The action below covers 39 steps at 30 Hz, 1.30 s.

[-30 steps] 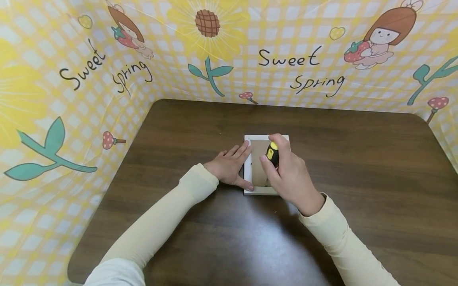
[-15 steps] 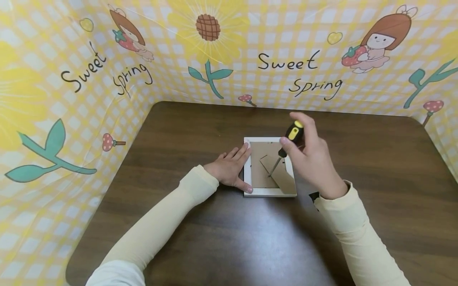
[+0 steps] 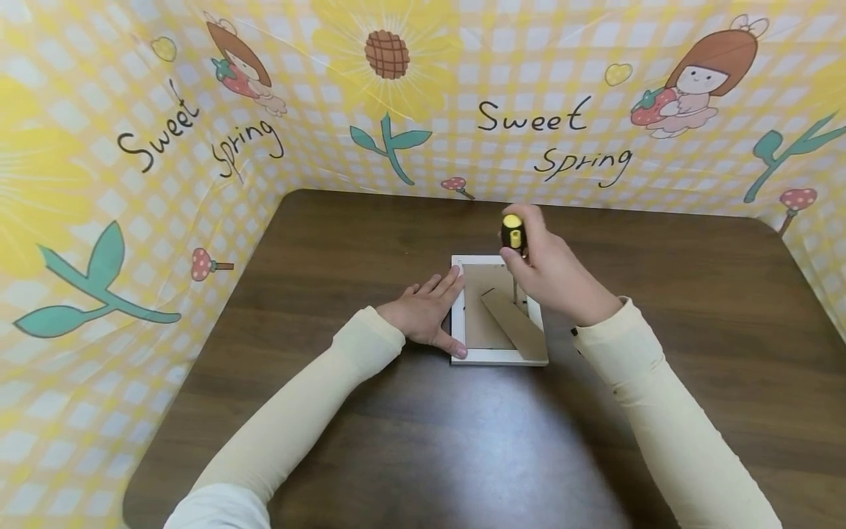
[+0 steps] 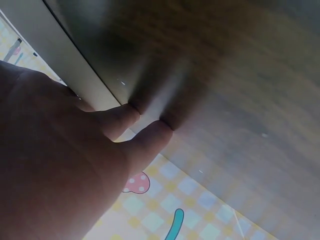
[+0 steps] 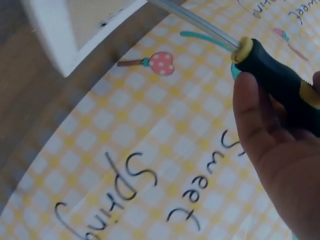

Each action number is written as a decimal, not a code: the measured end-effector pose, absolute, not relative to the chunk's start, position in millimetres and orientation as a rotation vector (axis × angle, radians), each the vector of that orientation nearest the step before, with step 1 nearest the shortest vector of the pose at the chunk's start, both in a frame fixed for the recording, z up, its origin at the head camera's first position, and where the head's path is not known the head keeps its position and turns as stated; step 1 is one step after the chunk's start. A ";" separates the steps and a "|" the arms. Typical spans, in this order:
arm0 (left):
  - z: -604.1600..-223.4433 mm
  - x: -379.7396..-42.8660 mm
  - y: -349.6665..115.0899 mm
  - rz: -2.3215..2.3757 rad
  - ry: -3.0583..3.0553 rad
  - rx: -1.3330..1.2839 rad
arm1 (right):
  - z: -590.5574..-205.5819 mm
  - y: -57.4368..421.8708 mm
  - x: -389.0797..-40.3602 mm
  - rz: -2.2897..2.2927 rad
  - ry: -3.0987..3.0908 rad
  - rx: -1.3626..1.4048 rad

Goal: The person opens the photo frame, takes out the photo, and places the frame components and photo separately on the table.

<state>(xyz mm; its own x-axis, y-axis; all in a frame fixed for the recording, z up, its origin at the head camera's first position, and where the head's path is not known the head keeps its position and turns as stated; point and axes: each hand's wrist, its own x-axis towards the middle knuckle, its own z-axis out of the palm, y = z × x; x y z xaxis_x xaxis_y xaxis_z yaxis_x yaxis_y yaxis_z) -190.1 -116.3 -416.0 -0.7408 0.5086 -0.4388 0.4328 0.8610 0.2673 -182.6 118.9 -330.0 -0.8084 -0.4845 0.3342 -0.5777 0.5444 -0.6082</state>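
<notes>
A white picture frame (image 3: 499, 356) lies back side up on the table, its brown backing board (image 3: 481, 323) showing. Slanting across the lower right of the board is a brown stand leg (image 3: 512, 323). My left hand (image 3: 423, 312) rests on the frame's left edge with fingers spread; in the left wrist view two fingertips touch the table beside it. My right hand (image 3: 551, 275) grips a black-and-yellow screwdriver (image 5: 272, 70) by the handle, its shaft pointing down at the board's right side, near the stand leg. The screwdriver's tip is out of the right wrist view.
The dark wooden table (image 3: 370, 455) has rounded corners. A yellow-and-white checked cloth (image 3: 423, 95) printed with flowers and figures hangs behind it and along both sides. Small dark tabs (image 5: 111, 19) show at the inner edge of the frame.
The right hand with the screwdriver lifted right, baring the stand leg, then came back left with the shaft more upright and further up the board. The left hand stayed put.
</notes>
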 end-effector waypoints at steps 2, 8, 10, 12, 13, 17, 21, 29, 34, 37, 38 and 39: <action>-416.5 -189.4 -116.2 0.198 2.529 0.687 | -327.8 111.4 -187.5 1.059 -2.689 0.994; -417.0 -188.9 -116.5 0.177 2.534 0.686 | -324.7 88.5 -200.2 0.906 -2.784 1.203; -416.8 -188.6 -116.6 0.173 2.528 0.682 | -325.8 81.3 -202.9 0.859 -2.793 1.283; -415.7 -188.3 -116.4 0.166 2.522 0.685 | -327.1 74.2 -205.2 0.813 -2.803 1.362; -415.1 -188.2 -116.1 0.161 2.520 0.689 | -327.7 70.7 -206.4 0.794 -2.814 1.396; -413.4 -187.6 -114.6 0.119 2.519 0.721 | -330.6 58.0 -213.0 0.741 -2.888 1.491; -414.5 -187.5 -113.4 0.111 2.528 0.744 | -331.9 50.6 -218.6 0.727 -2.939 1.551; -415.0 -187.9 -116.7 0.134 2.579 0.752 | -331.1 43.0 -223.1 0.730 -2.966 1.604; -414.5 -188.1 -118.0 0.103 2.582 0.738 | -334.1 37.4 -226.6 0.691 -3.020 1.591; -414.3 -188.1 -117.9 0.088 2.585 0.731 | -337.0 32.6 -229.3 0.639 -3.074 1.566; -414.4 -188.1 -117.8 0.087 2.586 0.730 | -337.9 31.1 -230.4 0.624 -3.093 1.557; -414.5 -188.2 -117.8 0.083 2.587 0.730 | -338.9 29.8 -231.6 0.609 -3.110 1.548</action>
